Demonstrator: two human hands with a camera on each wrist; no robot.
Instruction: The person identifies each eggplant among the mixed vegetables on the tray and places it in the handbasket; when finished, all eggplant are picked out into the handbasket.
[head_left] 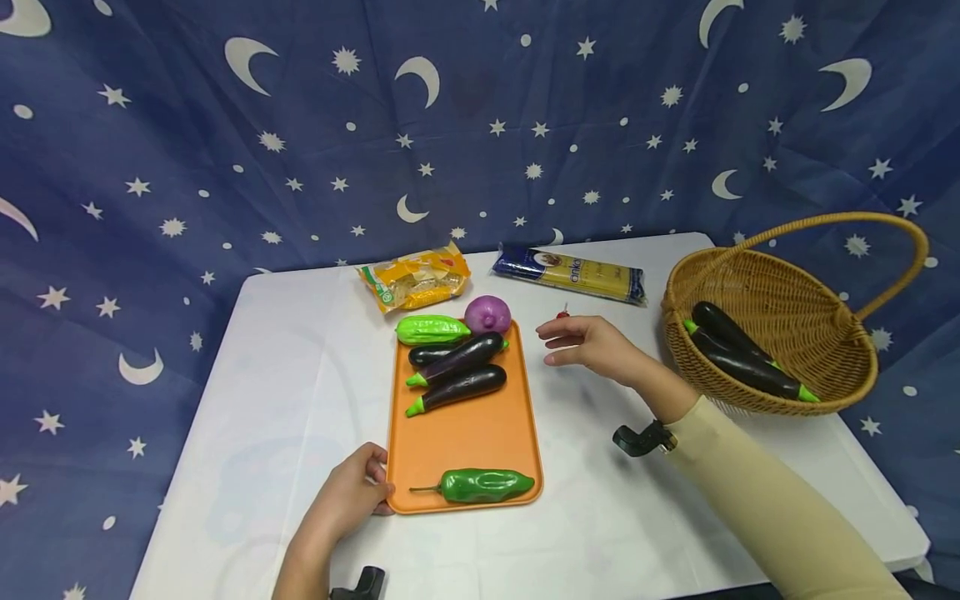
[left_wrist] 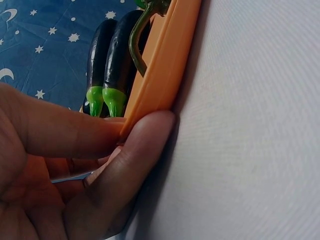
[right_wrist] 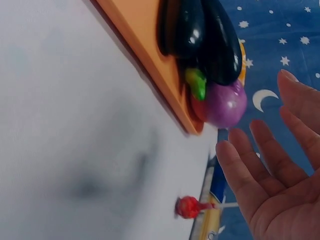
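Observation:
My left hand (head_left: 351,492) pinches the near left corner of an orange tray (head_left: 457,442) between thumb and fingers, as the left wrist view shows close up. On the tray lie a green pepper (head_left: 486,485) near the front edge, several eggplants (head_left: 459,390), a light green ridged vegetable (head_left: 431,329) and a purple onion (head_left: 487,315) at the far end. My right hand (head_left: 592,346) hovers to the right of the tray, fingers loosely extended and holding nothing. Just beyond its fingers is a small red lollipop-like thing with a white stick (right_wrist: 188,207).
A wicker basket (head_left: 855,375) with a tall handle stands at the right, with eggplants (head_left: 742,358) inside. Behind the tray lie an orange-yellow food bag (head_left: 417,281) and a blue-and-yellow pasta packet (head_left: 573,273). A dark blue star-and-moon cloth (head_left: 465,92) hangs behind the white table (head_left: 262,383).

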